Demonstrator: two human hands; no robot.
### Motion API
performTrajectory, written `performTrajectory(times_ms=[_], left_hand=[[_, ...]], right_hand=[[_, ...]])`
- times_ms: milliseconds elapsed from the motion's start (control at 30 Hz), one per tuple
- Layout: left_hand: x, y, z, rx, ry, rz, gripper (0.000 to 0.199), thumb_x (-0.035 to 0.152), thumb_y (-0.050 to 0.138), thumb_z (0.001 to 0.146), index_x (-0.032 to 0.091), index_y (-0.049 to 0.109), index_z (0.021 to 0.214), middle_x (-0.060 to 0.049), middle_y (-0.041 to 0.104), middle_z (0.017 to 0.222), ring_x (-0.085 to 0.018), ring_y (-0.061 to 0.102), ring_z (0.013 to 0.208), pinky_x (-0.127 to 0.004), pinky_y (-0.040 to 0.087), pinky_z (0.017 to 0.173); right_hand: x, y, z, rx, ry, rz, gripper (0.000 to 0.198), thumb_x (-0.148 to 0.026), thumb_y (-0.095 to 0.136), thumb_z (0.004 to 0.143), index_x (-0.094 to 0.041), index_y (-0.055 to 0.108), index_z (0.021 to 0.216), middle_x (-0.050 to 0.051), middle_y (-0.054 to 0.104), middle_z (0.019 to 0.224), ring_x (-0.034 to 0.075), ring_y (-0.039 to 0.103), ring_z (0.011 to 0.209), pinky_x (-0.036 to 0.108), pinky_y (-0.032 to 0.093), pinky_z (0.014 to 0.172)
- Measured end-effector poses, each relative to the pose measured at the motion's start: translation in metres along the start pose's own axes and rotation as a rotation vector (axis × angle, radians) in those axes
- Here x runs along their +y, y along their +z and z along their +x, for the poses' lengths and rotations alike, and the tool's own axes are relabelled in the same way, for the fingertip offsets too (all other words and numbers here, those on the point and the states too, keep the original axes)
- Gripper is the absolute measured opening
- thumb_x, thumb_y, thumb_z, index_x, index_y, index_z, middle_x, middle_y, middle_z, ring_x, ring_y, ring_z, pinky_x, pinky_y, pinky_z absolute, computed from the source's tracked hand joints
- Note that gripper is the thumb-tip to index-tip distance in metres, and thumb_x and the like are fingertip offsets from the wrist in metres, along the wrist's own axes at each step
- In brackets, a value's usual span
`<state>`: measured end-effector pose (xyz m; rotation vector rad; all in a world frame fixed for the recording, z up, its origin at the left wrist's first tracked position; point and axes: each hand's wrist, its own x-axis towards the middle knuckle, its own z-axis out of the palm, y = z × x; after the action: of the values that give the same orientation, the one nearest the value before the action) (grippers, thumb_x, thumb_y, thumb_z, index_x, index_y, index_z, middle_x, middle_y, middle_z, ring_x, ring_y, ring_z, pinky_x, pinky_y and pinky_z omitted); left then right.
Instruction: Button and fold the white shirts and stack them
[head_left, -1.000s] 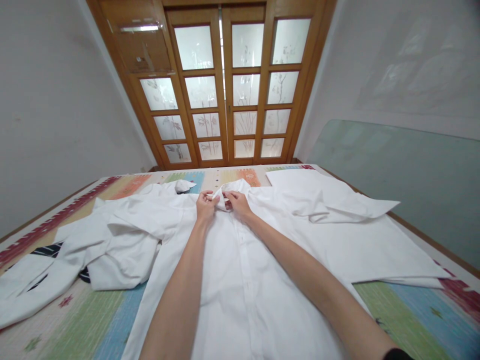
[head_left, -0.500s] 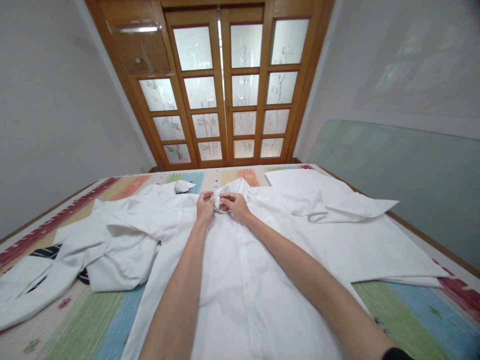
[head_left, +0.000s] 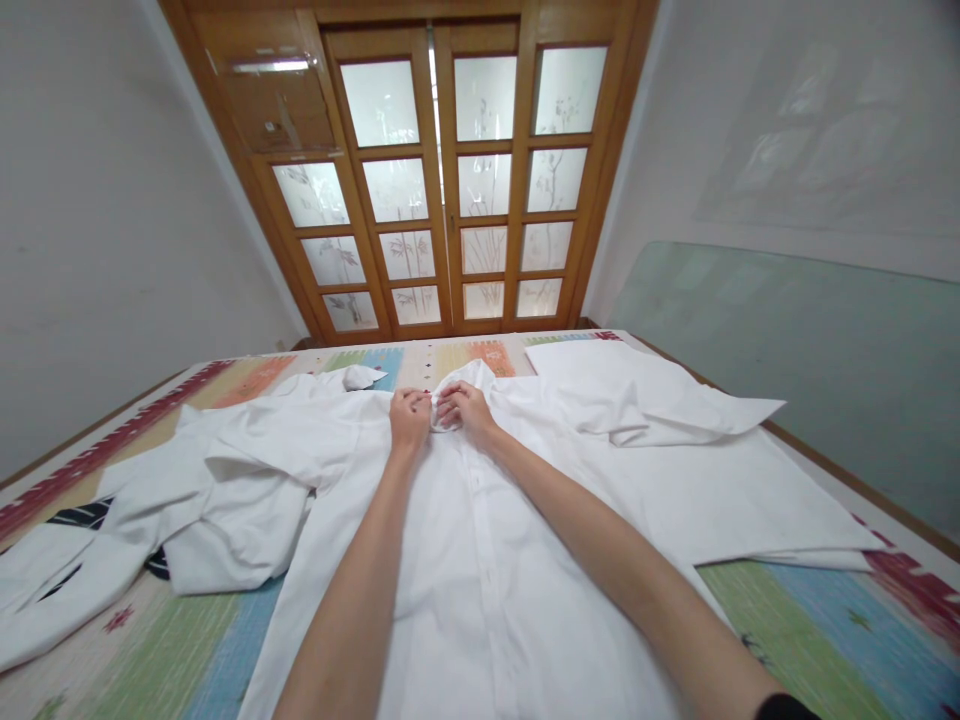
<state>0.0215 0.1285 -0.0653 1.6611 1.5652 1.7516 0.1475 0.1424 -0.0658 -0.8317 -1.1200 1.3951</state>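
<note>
Pinching at collar of white shirt: left hand and right hand, both clenched on fabric. Shirt spread on striped mat; wooden doors beyond collar.

White cotton-like cloth shirt: matt, smooth weave. Striped multicolour woven mat: matt, coarse. Brown wooden door: glossy varnish, frosted glass panes.

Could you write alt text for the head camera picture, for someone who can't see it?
Two bare arms reach forward over a white shirt spread on a striped, colourful mat; the left hand and right hand pinch the cloth together at the collar. More white cloth lies bunched to the left, and a wooden door with frosted panes stands behind.
</note>
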Motion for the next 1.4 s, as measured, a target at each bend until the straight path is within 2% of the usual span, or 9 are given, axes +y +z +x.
performTrajectory(times_ms=[167, 333, 500, 567, 667, 900, 1133, 1300, 1400], left_hand=[[0.005, -0.004, 0.002, 0.01, 0.179, 0.11, 0.009, 0.024, 0.073, 0.062, 0.021, 0.065, 0.062, -0.004, 0.055, 0.072, -0.02, 0.055, 0.078, -0.033, 0.045, 0.085], [0.009, -0.006, 0.005, -0.174, 0.254, 0.321, 0.007, 0.025, 0.063, 0.071, 0.02, 0.068, 0.07, -0.001, 0.055, 0.067, -0.016, 0.054, 0.065, -0.028, 0.046, 0.071], [0.009, -0.009, 0.008, -0.163, 0.241, 0.423, 0.01, 0.016, 0.057, 0.071, 0.018, 0.067, 0.073, -0.002, 0.06, 0.072, -0.015, 0.056, 0.064, -0.029, 0.047, 0.07], [0.008, -0.01, 0.009, -0.131, 0.231, 0.427, 0.011, 0.014, 0.056, 0.071, 0.018, 0.066, 0.072, -0.003, 0.061, 0.072, -0.015, 0.057, 0.064, -0.029, 0.048, 0.071], [0.006, -0.011, 0.01, -0.104, 0.247, 0.424, 0.011, 0.013, 0.055, 0.07, 0.018, 0.065, 0.072, -0.003, 0.06, 0.074, -0.016, 0.057, 0.067, -0.03, 0.049, 0.072], [0.003, -0.009, 0.007, -0.116, 0.332, 0.392, 0.014, 0.01, 0.054, 0.071, 0.019, 0.064, 0.074, -0.002, 0.056, 0.073, -0.015, 0.056, 0.066, -0.027, 0.048, 0.07], [0.0, -0.015, 0.01, -0.044, 0.298, 0.419, 0.014, 0.01, 0.054, 0.073, 0.019, 0.064, 0.074, -0.002, 0.056, 0.075, -0.015, 0.057, 0.067, -0.028, 0.049, 0.071], [0.0, -0.017, 0.013, 0.0, 0.206, 0.468, 0.016, 0.01, 0.053, 0.074, 0.019, 0.066, 0.074, -0.006, 0.062, 0.082, -0.018, 0.06, 0.07, -0.031, 0.05, 0.075], [0.001, -0.017, 0.013, -0.052, 0.222, 0.467, 0.021, 0.009, 0.05, 0.075, 0.019, 0.068, 0.08, -0.008, 0.067, 0.091, -0.021, 0.064, 0.084, -0.032, 0.051, 0.082]], right_hand=[[-0.006, -0.005, 0.0, -0.06, -0.021, -0.026, 0.009, -0.025, 0.048, 0.074, -0.021, 0.054, 0.079, 0.001, 0.068, 0.073, 0.013, 0.062, 0.055, 0.021, 0.049, 0.044], [-0.014, -0.006, -0.001, -0.078, -0.049, -0.186, 0.011, -0.028, 0.045, 0.078, -0.021, 0.053, 0.08, 0.0, 0.068, 0.074, 0.014, 0.061, 0.058, 0.021, 0.046, 0.045], [-0.038, -0.012, 0.002, 0.232, -0.306, -0.607, 0.02, -0.03, 0.044, 0.08, -0.02, 0.053, 0.066, -0.001, 0.064, 0.064, 0.013, 0.057, 0.056, 0.023, 0.046, 0.057], [-0.049, -0.02, 0.006, 0.367, -0.399, -0.75, 0.016, -0.029, 0.048, 0.078, -0.02, 0.055, 0.067, 0.001, 0.064, 0.068, 0.015, 0.059, 0.067, 0.026, 0.047, 0.068], [-0.061, -0.035, 0.014, 0.447, -0.41, -0.941, 0.011, -0.026, 0.054, 0.074, -0.019, 0.059, 0.081, 0.004, 0.066, 0.085, 0.019, 0.06, 0.082, 0.031, 0.047, 0.079], [-0.063, -0.048, 0.026, 0.365, -0.166, -1.262, 0.046, -0.036, 0.065, 0.076, -0.02, 0.053, 0.117, 0.012, 0.056, 0.125, 0.024, 0.059, 0.105, 0.036, 0.047, 0.086], [-0.066, -0.064, 0.031, 0.217, -0.104, -1.487, 0.035, -0.011, 0.053, 0.078, -0.021, 0.063, 0.11, 0.007, 0.068, 0.111, 0.021, 0.062, 0.101, 0.027, 0.045, 0.078], [-0.074, -0.083, 0.016, 0.123, -0.062, -1.68, 0.028, -0.013, 0.048, 0.082, -0.021, 0.072, 0.095, 0.009, 0.072, 0.1, 0.023, 0.064, 0.096, 0.027, 0.044, 0.074], [-0.075, -0.089, 0.005, 0.054, -0.12, -1.778, 0.034, -0.012, 0.047, 0.083, -0.024, 0.07, 0.106, 0.01, 0.071, 0.102, 0.024, 0.062, 0.098, 0.029, 0.045, 0.075]])
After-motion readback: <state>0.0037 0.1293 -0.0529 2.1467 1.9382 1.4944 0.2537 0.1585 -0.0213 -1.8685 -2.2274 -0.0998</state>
